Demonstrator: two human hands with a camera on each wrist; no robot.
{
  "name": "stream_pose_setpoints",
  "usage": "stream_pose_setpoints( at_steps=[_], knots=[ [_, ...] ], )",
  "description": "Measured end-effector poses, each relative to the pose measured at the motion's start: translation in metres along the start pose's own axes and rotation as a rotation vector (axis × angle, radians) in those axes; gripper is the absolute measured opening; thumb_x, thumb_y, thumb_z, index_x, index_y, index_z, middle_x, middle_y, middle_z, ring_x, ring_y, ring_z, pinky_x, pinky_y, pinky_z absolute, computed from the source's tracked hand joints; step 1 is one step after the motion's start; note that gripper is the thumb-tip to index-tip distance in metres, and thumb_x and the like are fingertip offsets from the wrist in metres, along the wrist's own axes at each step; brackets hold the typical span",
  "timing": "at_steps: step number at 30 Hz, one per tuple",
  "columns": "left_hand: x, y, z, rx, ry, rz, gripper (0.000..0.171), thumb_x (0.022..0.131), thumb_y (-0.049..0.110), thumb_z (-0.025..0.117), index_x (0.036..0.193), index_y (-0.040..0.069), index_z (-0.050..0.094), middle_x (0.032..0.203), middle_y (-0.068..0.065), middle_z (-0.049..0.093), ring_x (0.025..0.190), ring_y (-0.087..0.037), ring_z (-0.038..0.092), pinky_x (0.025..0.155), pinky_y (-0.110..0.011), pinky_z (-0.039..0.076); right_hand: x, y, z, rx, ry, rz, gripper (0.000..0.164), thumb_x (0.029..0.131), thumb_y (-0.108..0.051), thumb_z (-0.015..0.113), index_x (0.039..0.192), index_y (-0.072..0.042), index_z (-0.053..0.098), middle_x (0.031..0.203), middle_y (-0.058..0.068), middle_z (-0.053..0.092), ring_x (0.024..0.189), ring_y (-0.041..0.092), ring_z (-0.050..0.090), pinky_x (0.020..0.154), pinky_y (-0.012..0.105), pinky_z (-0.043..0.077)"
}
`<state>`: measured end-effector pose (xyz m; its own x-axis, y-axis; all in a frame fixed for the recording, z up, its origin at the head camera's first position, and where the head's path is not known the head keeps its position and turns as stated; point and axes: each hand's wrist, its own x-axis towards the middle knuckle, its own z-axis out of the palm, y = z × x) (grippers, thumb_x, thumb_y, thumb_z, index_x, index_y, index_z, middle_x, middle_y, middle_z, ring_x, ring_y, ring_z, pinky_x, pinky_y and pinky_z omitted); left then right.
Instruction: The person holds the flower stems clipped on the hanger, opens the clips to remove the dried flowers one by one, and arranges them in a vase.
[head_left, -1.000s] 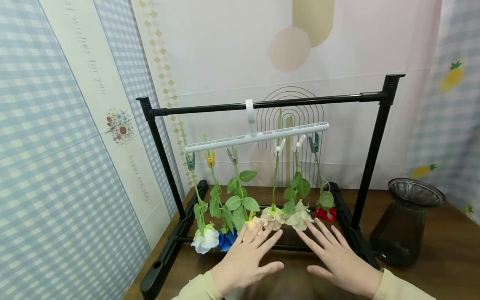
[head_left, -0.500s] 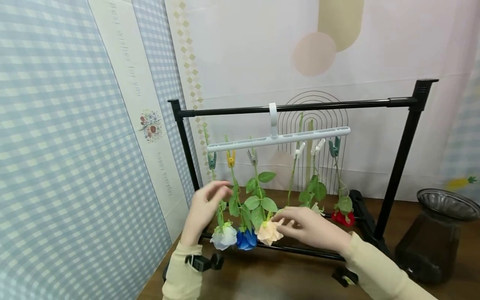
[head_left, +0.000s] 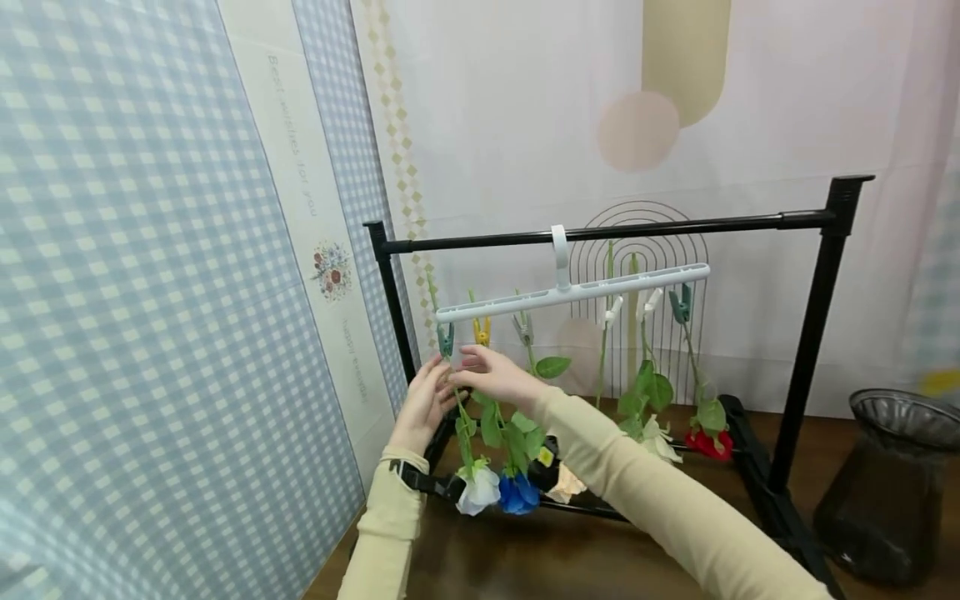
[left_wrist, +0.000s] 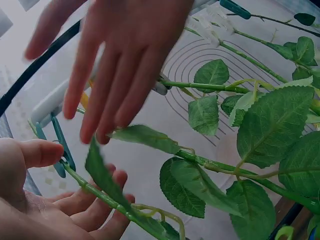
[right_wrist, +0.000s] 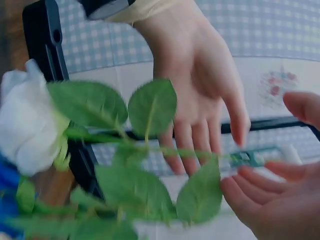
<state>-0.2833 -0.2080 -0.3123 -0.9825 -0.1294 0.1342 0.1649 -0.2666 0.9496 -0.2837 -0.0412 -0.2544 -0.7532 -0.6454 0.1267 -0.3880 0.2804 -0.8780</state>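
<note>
While the left hand [head_left: 426, 405] hangs beside the leftmost clip [head_left: 446, 339], the right hand [head_left: 497, 376] reaches across, both loosely extended, gripping nothing.

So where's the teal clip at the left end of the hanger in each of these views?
Head: the teal clip is just left of the middle, under the hanger.
Left wrist: the teal clip is at the left, slightly below mid-height.
Right wrist: the teal clip is right of centre, below mid-height, blurred.
Shared landmark: the left hand, lower left in the left wrist view, upper middle in the right wrist view.
</note>
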Motion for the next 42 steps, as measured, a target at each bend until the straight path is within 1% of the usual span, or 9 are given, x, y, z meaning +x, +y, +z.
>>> stream_pose_setpoints(
  at_steps=[4,7,11,15,19,23,27,34,42],
  knots=[
    [-0.003,-0.013,0.002,-0.003,0.014,0.005,0.057,0.103,0.015,0.043,0.154,0.004,0.02,0.146,-0.016,0.045,0.098,-0.007,0.064,0.101,-0.042,0.047,0.018,-0.004,0.02,0.036,0.104,0.06,0.071,0.096,-0.028,0.054,0.154,-0.004,0.02,0.154,0.022,0.034,0.142,0.037,0.036,0.113,0.05,0.035],
    [-0.006,-0.018,0.008,-0.001,0.036,0.002,0.051,0.1,0.014,0.049,0.149,0.009,0.034,0.12,-0.003,0.064,0.085,-0.005,0.065,0.089,-0.035,0.053,0.028,-0.005,0.026,0.06,0.214,0.104,0.07,0.096,-0.028,0.055,0.151,-0.001,0.023,0.148,0.023,0.04,0.138,0.037,0.04,0.111,0.049,0.036],
    [-0.008,-0.023,0.014,0.009,0.051,-0.009,0.045,0.099,0.015,0.053,0.142,0.011,0.043,0.088,0.007,0.068,0.072,-0.007,0.066,0.076,-0.029,0.055,0.035,-0.005,0.028,0.063,0.356,0.141,0.062,0.096,-0.033,0.056,0.144,0.001,0.035,0.14,0.023,0.05,0.131,0.037,0.047,0.108,0.049,0.04],
    [-0.008,-0.024,0.018,0.026,0.094,-0.012,0.041,0.098,0.014,0.054,0.139,0.01,0.046,0.08,0.01,0.067,0.064,-0.005,0.062,0.069,-0.027,0.053,0.038,-0.006,0.029,0.016,0.433,0.148,0.059,0.096,-0.04,0.055,0.137,0.002,0.045,0.133,0.022,0.056,0.125,0.037,0.052,0.104,0.047,0.044],
    [-0.013,-0.019,0.019,0.041,0.111,0.009,0.042,0.097,0.014,0.056,0.137,0.006,0.046,0.076,0.011,0.066,0.061,-0.004,0.06,0.066,-0.026,0.052,0.043,-0.007,0.031,-0.097,0.471,0.133,0.045,0.096,-0.043,0.054,0.113,-0.001,0.061,0.105,0.016,0.066,0.096,0.031,0.063,0.079,0.038,0.051],
    [-0.013,-0.016,0.017,0.041,0.115,0.032,0.046,0.097,0.012,0.054,0.141,0.005,0.042,0.067,0.01,0.061,0.059,-0.004,0.058,0.066,-0.026,0.053,0.048,-0.007,0.034,-0.156,0.493,0.106,0.038,0.098,-0.043,0.051,0.087,-0.008,0.06,0.071,0.004,0.053,0.062,0.018,0.048,0.055,0.028,0.035],
    [-0.011,-0.014,0.016,0.051,0.145,0.055,0.05,0.097,0.011,0.055,0.144,0.004,0.039,0.062,0.009,0.054,0.055,-0.005,0.051,0.064,-0.025,0.052,0.051,-0.009,0.036,-0.093,0.505,0.079,0.039,0.098,-0.042,0.051,0.083,-0.007,0.061,0.065,0.0,0.046,0.056,0.015,0.04,0.052,0.026,0.031],
    [-0.016,-0.012,0.009,0.084,0.2,0.113,0.047,0.098,0.011,0.053,0.143,0.003,0.041,0.085,0.008,0.069,0.064,-0.006,0.063,0.066,-0.025,0.054,0.054,-0.014,0.04,-0.048,0.521,0.036,0.041,0.098,-0.039,0.052,0.065,-0.014,0.044,0.054,-0.003,0.036,0.048,0.013,0.031,0.048,0.025,0.027],
    [-0.025,-0.008,0.0,0.074,0.314,0.2,0.038,0.099,0.008,0.053,0.136,0.003,0.048,0.077,0.006,0.069,0.06,-0.008,0.065,0.062,-0.026,0.053,0.055,-0.024,0.05,0.013,0.49,-0.015,0.038,0.097,-0.04,0.055,0.072,-0.012,0.05,0.057,-0.002,0.04,0.05,0.012,0.035,0.049,0.024,0.029]
  ],
)
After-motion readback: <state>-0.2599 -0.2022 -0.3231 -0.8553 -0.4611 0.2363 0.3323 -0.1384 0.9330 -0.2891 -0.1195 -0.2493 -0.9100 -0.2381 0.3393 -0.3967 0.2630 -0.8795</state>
